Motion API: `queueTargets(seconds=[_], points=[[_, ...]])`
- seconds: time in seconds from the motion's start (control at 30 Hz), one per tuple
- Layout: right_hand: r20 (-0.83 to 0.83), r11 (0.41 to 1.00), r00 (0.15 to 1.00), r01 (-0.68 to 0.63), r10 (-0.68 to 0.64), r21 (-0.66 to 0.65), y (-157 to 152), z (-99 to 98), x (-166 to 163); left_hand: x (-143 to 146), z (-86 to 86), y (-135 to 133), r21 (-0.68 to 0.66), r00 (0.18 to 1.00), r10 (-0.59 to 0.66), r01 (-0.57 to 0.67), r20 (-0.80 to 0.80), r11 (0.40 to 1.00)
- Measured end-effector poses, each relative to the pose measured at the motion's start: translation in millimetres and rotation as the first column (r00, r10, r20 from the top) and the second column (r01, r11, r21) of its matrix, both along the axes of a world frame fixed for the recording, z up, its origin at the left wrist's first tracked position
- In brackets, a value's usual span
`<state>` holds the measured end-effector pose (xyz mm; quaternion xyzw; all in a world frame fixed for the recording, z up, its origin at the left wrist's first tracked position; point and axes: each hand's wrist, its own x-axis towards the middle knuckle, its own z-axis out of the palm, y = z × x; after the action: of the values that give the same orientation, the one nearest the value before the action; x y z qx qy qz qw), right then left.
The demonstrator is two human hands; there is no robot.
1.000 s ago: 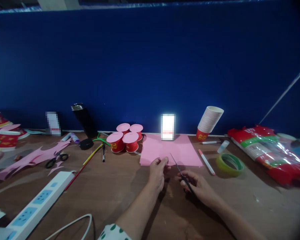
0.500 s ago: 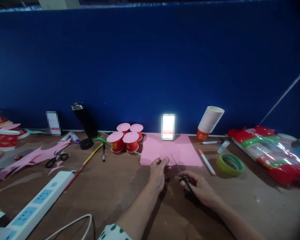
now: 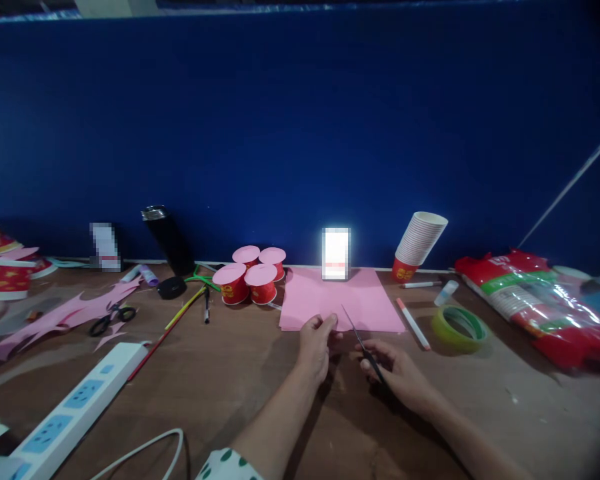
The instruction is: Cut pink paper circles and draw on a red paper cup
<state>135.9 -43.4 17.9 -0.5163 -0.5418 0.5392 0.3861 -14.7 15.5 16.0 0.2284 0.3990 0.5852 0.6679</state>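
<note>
A pink paper sheet (image 3: 340, 297) lies flat on the wooden table in front of me. My left hand (image 3: 316, 343) pinches its near edge with closed fingers. My right hand (image 3: 397, 370) grips dark scissors (image 3: 363, 347), their blades pointing up toward the paper's near edge, just right of my left hand. The blade tips sit at the edge of the sheet; I cannot tell whether they are in the paper.
Red cups with pink lids (image 3: 253, 273) stand left of the sheet. A leaning cup stack (image 3: 420, 243), pens (image 3: 413, 323), a glue stick (image 3: 446, 292), green tape roll (image 3: 460, 328) and a red plastic bag (image 3: 535, 303) lie right. Left: power strip (image 3: 75, 400), second scissors (image 3: 111, 319), pink scraps (image 3: 60, 317), black bottle (image 3: 167, 240).
Both hands stay where they were on the paper edge and the scissors. The view has shifted very slightly.
</note>
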Motion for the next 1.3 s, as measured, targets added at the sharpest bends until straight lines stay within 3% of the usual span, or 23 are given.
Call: queueTargets(seconds=[0.27, 0.5, 0.7, 0.77, 0.8, 0.9, 0.97, 1.0, 1.07, 1.13, 1.2, 1.3], points=[[-0.022, 1.0, 0.999, -0.023, 0.023, -0.007, 0, 1.5, 0, 1, -0.6, 0, 0.001, 1.0, 0.005, -0.005, -0.006, 1.0], [0.089, 1.0, 0.996, -0.013, 0.012, 0.013, -1, 4.4, -3, 1, -1.8, 1, -0.008, 1.0, 0.003, -0.003, -0.007, 1.0], [0.165, 0.994, 0.983, -0.094, 0.083, 0.061, 1, 8.5, 14, 0, 1.5, 0, 0.007, 1.0, 0.022, -0.022, 0.01, 1.0], [0.197, 0.985, 0.966, -0.17, 0.167, -0.002, 2, 14.5, 27, -1, 0.6, 1, 0.003, 1.0, 0.03, -0.03, 0.005, 1.0], [0.187, 0.981, 0.963, -0.185, 0.194, -0.061, 3, 17.8, 33, -1, -0.4, 2, 0.007, 1.0, 0.025, -0.025, -0.013, 1.0], [0.014, 0.99, 0.995, -0.094, 0.096, -0.106, 4, 25.6, 46, 0, -3.2, 1, 0.111, 0.979, -0.065, 0.088, -0.192, 0.99], [-0.115, 0.997, 0.993, -0.031, 0.023, -0.07, 5, 27.8, 48, -2, -1.9, -1, 0.243, 0.886, -0.086, 0.216, -0.455, 0.946], [-0.162, 0.999, 0.987, -0.007, -0.001, -0.051, 4, 27.8, 48, -4, 0.1, -2, 0.308, 0.8, -0.029, 0.265, -0.6, 0.914], [-0.226, 0.999, 0.973, 0.036, -0.042, -0.032, 4, 26.4, 44, -11, 5.8, -2, 0.414, 0.556, 0.2, 0.29, -0.806, 0.863], [-0.27, 0.997, 0.959, 0.077, -0.083, -0.031, 4, 23.8, 39, -22, 11.0, 0, 0.47, 0.303, 0.385, 0.295, -0.872, 0.832], [-0.29, 0.992, 0.949, 0.115, -0.127, -0.057, 4, 21.2, 34, -34, 12.4, 6, 0.476, 0.056, 0.481, 0.276, -0.875, 0.835], [-0.293, 0.979, 0.935, 0.174, -0.199, -0.11, 5, 19.3, 30, -47, 6.7, 15, 0.376, -0.227, 0.413, 0.19, -0.882, 0.907]])
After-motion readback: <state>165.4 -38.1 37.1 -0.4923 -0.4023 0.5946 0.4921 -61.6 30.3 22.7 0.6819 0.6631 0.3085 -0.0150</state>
